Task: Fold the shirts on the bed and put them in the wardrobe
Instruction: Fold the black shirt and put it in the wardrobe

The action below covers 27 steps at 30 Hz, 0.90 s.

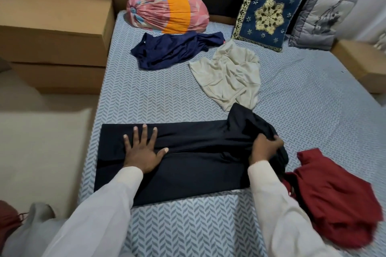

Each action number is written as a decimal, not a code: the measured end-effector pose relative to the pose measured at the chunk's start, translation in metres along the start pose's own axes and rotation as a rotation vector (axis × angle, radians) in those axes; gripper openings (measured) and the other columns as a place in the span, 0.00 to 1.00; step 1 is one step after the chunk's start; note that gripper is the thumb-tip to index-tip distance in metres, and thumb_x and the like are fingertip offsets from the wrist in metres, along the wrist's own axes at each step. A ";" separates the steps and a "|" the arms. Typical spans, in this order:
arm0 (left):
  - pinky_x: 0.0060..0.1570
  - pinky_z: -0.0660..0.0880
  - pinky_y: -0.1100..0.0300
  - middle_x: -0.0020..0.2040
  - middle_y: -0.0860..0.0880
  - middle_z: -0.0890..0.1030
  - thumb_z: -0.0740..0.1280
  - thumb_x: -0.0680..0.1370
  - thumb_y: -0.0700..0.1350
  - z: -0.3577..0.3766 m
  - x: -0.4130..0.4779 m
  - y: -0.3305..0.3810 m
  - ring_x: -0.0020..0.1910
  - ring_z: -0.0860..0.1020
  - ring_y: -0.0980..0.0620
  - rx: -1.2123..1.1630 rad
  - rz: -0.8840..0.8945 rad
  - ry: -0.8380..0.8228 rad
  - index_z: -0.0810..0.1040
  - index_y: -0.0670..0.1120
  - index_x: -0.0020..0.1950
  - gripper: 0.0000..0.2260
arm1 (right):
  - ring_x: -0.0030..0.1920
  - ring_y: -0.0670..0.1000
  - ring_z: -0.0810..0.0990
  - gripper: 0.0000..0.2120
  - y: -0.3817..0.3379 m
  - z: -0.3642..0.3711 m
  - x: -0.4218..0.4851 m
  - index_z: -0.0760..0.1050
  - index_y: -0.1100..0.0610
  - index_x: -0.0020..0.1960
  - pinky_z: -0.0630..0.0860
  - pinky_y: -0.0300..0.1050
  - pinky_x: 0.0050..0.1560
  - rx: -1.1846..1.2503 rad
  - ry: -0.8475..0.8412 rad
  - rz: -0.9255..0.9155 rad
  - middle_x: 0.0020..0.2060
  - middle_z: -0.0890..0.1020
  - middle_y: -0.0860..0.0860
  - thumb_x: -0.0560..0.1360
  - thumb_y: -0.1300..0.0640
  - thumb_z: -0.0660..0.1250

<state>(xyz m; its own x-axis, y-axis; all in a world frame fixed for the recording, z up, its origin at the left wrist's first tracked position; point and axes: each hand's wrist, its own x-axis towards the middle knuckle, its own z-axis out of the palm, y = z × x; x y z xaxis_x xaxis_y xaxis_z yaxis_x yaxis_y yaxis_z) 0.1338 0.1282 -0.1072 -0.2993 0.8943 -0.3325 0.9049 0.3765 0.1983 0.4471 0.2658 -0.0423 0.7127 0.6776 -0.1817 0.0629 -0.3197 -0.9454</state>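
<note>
Two long white sleeves reach out over the bed with the blue-and-white leaf-pattern sheet. The left hand lies flat and open on a big dark navy shirt spread across the bed. The right hand is closed, bunching up that shirt's right end. Just beside it sits a crumpled dark red shirt. Farther back lie a cream shirt and a blue shirt (both messy). Brown cardboard boxes stand left of the bed, closed, so I cannot tell what is inside.
</note>
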 end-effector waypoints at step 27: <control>0.70 0.30 0.33 0.77 0.47 0.26 0.43 0.76 0.73 -0.017 0.006 0.007 0.75 0.27 0.41 0.068 -0.051 -0.276 0.31 0.56 0.78 0.39 | 0.52 0.58 0.81 0.12 -0.041 0.059 0.096 0.70 0.56 0.43 0.81 0.51 0.39 -0.271 -0.623 0.102 0.53 0.79 0.60 0.72 0.66 0.73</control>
<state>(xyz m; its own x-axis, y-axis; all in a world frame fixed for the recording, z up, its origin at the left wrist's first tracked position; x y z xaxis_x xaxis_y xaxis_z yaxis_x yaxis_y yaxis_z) 0.1332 0.1405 -0.0918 -0.2601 0.7714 -0.5807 0.9118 0.3942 0.1152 0.4715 0.3836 -0.0366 0.1947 0.8639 -0.4645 0.2472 -0.5015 -0.8291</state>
